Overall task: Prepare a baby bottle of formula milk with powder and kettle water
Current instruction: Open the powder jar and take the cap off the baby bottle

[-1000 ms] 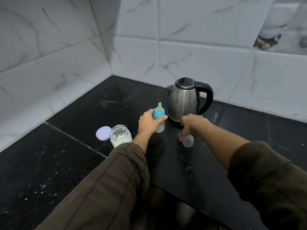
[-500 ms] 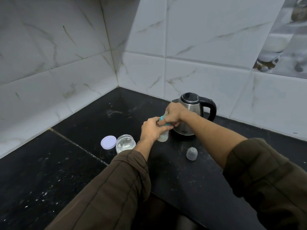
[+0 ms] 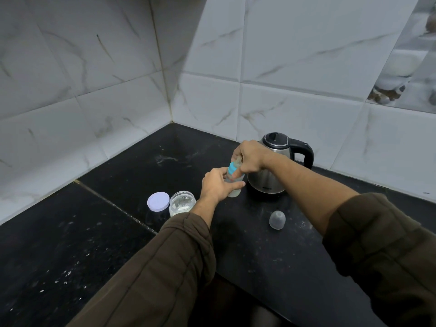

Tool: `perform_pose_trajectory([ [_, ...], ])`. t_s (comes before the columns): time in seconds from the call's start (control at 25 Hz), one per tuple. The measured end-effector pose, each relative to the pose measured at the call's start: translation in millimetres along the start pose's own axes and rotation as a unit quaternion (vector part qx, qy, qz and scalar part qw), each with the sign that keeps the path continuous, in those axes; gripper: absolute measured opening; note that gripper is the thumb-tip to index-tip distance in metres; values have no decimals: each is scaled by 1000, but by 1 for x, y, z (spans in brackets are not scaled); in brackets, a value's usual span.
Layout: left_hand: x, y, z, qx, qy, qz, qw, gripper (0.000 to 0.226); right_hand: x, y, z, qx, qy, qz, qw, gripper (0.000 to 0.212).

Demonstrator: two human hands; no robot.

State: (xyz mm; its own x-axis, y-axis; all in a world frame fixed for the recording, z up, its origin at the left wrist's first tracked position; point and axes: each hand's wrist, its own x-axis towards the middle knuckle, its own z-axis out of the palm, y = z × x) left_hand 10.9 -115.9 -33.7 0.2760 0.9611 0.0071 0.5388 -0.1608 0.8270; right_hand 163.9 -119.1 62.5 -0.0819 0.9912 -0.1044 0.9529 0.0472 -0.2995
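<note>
So the bottle (image 3: 234,191) is right in front of the kettle (image 3: 276,166), on its spout side, upright as far as I can tell. Can't say for sure whether its base is sitting on the counter (image 3: 70,244) or just off it.

Left hand (image 3: 218,185) has its grip wrapped round the clear body. Right hand (image 3: 250,156) comes over the top, fingers curled round the teat and blue ring, so both grips are closed on the bottle.

My read: this is the twist-off of the top so powder and water can go in. To do it well I'd hold the body low and firm with the left, turn only the blue ring with the right rather than squeezing the teat, and keep the whole thing vertical. Watch the right wrist, it's nearly against the kettle, which may be hot.

The clear cap (image 3: 277,219) sits on the counter in front of the kettle, toward me, a decent spot to park the top. The open powder jar (image 3: 182,202) is off to the kettle's spout side, beyond the bottle, with its lid (image 3: 158,201) just past it.
</note>
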Motion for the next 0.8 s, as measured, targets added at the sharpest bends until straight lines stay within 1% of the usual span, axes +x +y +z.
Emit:
perform_pose_trajectory([
  [0.08,2,-1,1,8,-9,-1,1000,46,3,4,1,-7,-34,-26,999,47],
  [0.16,3,1,1,14,-7,-12,1000,47,6,4,3,-4,-56,-32,998,63],
  [0.24,4,3,2,21,2,-24,999,45,8,3,2,23,-51,-16,998,81],
  [0.28,5,4,2,26,4,-29,999,45,8,1,0,31,-40,5,999,82],
  [0.36,6,5,3,33,13,-35,999,52,9,-2,-4,3,-21,54,998,71],
  [0.44,7,5,2,31,13,-32,999,56,9,-4,-5,-29,-25,68,997,64],
  [0.56,6,4,0,30,8,-31,999,49,8,-3,-5,-26,-43,22,998,42],
  [0.6,5,4,0,30,8,-34,999,47,6,-3,-6,-31,-53,2,998,39],
  [0.64,5,4,0,30,8,-35,999,47,4,-4,-8,-39,-58,-17,997,41],
  [0.72,4,5,-1,25,10,-32,999,48,4,-7,-8,-40,-61,-39,997,53],
  [0.8,6,8,-1,19,14,-29,999,47,8,-10,-7,-12,-62,-22,998,71],
])
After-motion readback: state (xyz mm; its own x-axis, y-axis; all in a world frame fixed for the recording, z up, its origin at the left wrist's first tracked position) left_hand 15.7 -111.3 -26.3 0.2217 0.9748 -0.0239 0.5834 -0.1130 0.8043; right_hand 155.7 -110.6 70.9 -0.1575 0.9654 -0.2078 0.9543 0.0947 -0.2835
